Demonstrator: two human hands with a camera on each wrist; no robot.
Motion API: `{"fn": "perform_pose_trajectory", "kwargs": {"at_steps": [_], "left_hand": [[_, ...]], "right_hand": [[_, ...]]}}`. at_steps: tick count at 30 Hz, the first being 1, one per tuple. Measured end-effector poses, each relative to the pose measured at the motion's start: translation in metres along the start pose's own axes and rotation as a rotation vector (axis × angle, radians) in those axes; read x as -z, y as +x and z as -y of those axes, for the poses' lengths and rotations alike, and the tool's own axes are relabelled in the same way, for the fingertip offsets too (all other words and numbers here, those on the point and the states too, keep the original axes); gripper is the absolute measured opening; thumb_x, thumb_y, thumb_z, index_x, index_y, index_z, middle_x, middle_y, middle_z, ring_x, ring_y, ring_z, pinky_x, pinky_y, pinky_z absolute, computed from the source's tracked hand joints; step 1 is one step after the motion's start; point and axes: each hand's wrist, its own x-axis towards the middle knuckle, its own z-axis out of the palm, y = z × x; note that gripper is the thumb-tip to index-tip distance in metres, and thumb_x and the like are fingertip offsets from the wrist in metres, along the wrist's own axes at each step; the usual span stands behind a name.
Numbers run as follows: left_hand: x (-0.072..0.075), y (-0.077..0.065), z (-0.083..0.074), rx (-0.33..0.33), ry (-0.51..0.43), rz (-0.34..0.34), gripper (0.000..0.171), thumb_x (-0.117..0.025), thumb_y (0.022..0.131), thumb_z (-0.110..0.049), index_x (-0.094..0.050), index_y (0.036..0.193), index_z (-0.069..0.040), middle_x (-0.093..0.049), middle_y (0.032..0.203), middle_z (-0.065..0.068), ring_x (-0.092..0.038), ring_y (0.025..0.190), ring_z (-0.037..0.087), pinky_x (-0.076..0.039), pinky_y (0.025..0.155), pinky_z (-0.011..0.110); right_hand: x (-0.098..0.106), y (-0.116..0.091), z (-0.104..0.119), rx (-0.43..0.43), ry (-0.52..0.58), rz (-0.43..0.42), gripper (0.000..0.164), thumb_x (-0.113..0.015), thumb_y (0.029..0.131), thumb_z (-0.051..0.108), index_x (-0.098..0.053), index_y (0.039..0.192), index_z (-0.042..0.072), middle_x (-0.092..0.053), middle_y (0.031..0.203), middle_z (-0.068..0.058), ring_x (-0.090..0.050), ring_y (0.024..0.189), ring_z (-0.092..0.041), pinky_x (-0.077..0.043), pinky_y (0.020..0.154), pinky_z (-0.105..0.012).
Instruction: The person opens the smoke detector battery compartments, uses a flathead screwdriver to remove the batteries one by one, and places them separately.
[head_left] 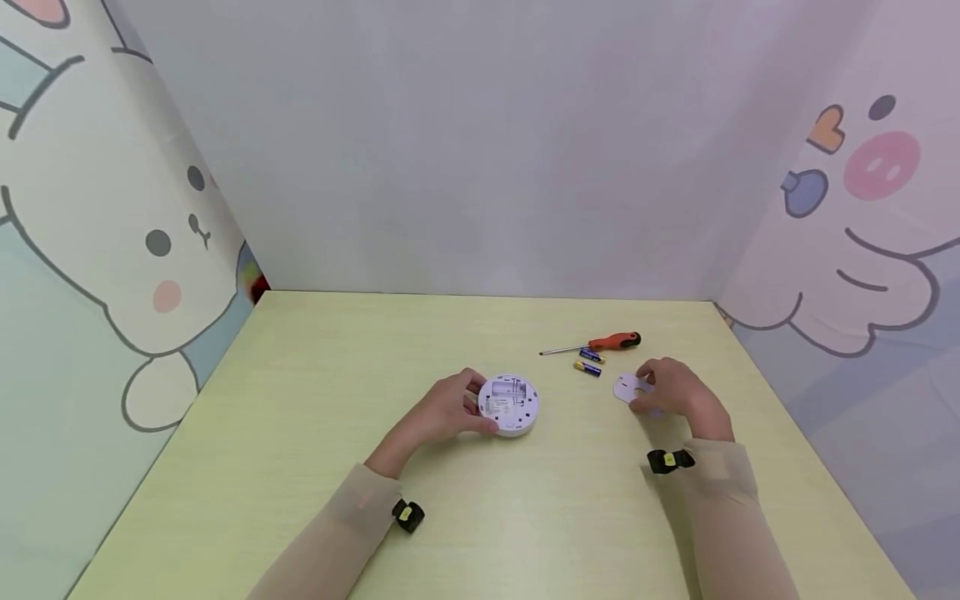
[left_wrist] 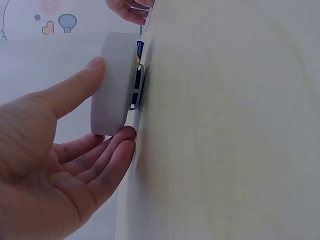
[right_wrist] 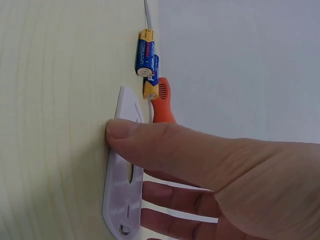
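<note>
My left hand (head_left: 450, 408) grips the rim of a round white smoke detector (head_left: 512, 410), thumb on the near side and fingers on the far side. Its back faces up, showing a rectangular battery recess and a label. In the left wrist view, a slotted part of the detector (left_wrist: 113, 82) faces the tabletop. To the right, my right hand (head_left: 675, 392) pinches a thin white mounting plate (head_left: 624, 387) with a cut-out. The thumb lies across the plate (right_wrist: 120, 195) in the right wrist view; other fingers are behind it, partly hidden.
Two blue-and-yellow batteries (head_left: 588, 367) lie beyond and between the hands. Just behind them is a screwdriver (head_left: 617, 342) with an orange-and-black handle. The pale wooden table (head_left: 360, 342) ends at a plain back curtain, with cartoon-printed cloth at both sides.
</note>
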Motion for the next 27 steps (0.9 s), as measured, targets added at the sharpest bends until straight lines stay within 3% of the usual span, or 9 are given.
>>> {"fn": "perform_pose_trajectory", "kwargs": {"at_steps": [27], "left_hand": [[0.0005, -0.0005, -0.0009, -0.002, 0.005, 0.002, 0.071, -0.094, 0.084, -0.028, -0.055, 0.14, -0.008, -0.064, 0.133, 0.006, -0.068, 0.103, 0.016, -0.057, 0.094, 0.04]], "right_hand": [[-0.0021, 0.0016, -0.0063, 0.066, -0.008, -0.066, 0.056, -0.086, 0.083, 0.029, -0.07, 0.122, -0.007, -0.069, 0.112, -0.019, -0.062, 0.098, -0.031, -0.053, 0.092, -0.055]]}}
